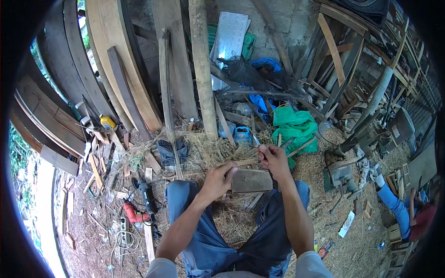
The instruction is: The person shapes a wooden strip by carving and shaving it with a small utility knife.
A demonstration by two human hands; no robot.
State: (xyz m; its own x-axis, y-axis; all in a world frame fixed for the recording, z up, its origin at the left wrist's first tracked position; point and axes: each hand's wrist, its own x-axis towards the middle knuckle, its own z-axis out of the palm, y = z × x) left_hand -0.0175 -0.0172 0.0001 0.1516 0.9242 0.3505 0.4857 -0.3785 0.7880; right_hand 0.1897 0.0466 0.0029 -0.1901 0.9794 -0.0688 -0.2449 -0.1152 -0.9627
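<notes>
My right hand (274, 161) is closed round a small knife, whose pale blade (256, 140) points up and away from me. My left hand (219, 178) is closed on a thin, light wooden strip (246, 162) that runs toward my right hand. Its thumb lies beside the left edge of a dark, flat wooden block (251, 181), set between my knees. Whether the blade touches the strip cannot be made out. The knife's handle is hidden in my fingers.
A red drill (135, 213) and an angle grinder (148, 198) lie left among wood scraps. A green plastic sheet (294, 127) and blue container (242, 135) are ahead. Planks (178, 60) lean on the wall. Another person (419, 215) sits far right.
</notes>
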